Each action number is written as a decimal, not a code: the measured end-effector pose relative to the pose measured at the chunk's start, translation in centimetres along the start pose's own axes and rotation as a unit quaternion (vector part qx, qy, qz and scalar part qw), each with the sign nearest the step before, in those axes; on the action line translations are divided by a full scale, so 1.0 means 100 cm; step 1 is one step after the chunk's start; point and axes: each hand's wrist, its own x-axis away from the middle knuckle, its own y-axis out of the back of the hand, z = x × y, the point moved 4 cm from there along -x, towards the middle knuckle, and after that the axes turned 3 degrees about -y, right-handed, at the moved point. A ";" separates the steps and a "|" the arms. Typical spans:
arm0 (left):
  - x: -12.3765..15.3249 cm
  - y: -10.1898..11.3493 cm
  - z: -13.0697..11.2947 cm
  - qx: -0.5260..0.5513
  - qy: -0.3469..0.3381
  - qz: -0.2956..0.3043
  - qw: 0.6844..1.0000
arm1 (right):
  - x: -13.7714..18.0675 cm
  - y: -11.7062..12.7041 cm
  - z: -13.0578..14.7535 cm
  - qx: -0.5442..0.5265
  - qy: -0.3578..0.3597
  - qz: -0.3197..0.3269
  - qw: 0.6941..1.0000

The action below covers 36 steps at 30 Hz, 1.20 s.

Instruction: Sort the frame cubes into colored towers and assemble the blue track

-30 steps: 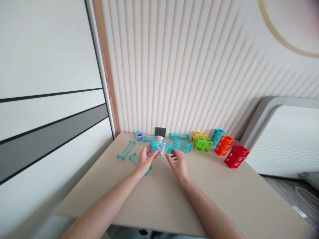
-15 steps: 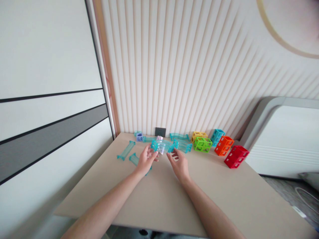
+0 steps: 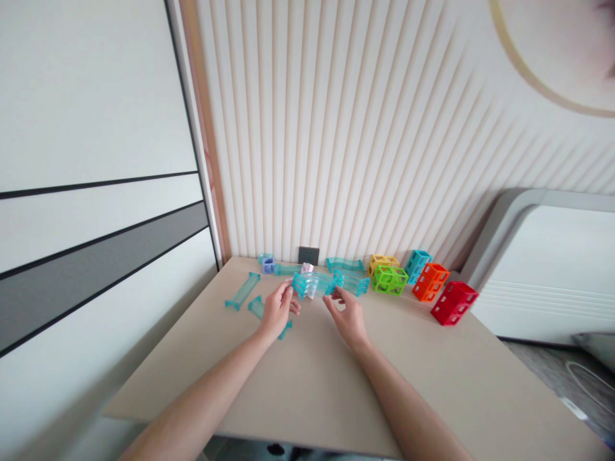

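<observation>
A curved, see-through teal track piece (image 3: 316, 282) is held up level between my two hands. My left hand (image 3: 277, 311) pinches its left end between thumb and forefinger, the other fingers curled below. At the right end, my right hand (image 3: 348, 317) grips the piece near its joint with another teal track piece (image 3: 354, 283), which stretches off to the right. Whether the two are joined or only overlap in view, I cannot tell. Behind the held piece stands a pale pink block (image 3: 307, 269), partly hidden. Below my left hand lies another teal piece (image 3: 256, 306), its middle covered by the hand.
On the table (image 3: 307, 384), a straight teal track (image 3: 243, 291) lies left, with a purple block (image 3: 268, 265) behind it. Yellow (image 3: 383, 261), green (image 3: 390, 280), blue (image 3: 418, 266), orange (image 3: 431, 282) and red (image 3: 454, 303) open-frame blocks stand right. A ribbed wall (image 3: 307, 128) rises behind.
My left hand has shifted slightly left, its thumb drawing back from the front of the track piece to its left end. The right hand has stayed nearly in place.
</observation>
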 end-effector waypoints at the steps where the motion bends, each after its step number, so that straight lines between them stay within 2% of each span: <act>1: 0.000 0.001 0.000 -0.001 0.001 -0.002 1.000 | 0.000 0.000 0.000 0.002 0.004 0.002 1.000; 13: -0.001 0.000 0.005 -0.007 0.013 0.006 1.000 | -0.002 0.001 -0.006 0.020 0.019 0.017 0.999; 18: 0.000 -0.008 0.008 -0.020 0.011 0.027 0.999 | -0.003 0.012 -0.010 0.039 0.021 0.032 0.999; 21: 0.003 -0.021 0.009 -0.032 0.012 0.060 0.998 | -0.002 0.027 -0.014 0.051 0.018 0.035 0.998; 27: 0.015 -0.065 0.011 -0.054 0.026 0.133 0.989 | 0.000 0.064 -0.038 0.071 0.009 0.028 0.997; 31: 0.021 -0.089 0.018 -0.098 0.039 0.152 0.983 | 0.001 0.081 -0.056 0.073 -0.004 0.038 0.997; 36: 0.020 -0.111 0.025 -0.147 0.030 0.159 0.976 | 0.007 0.093 -0.071 0.078 -0.025 0.082 0.993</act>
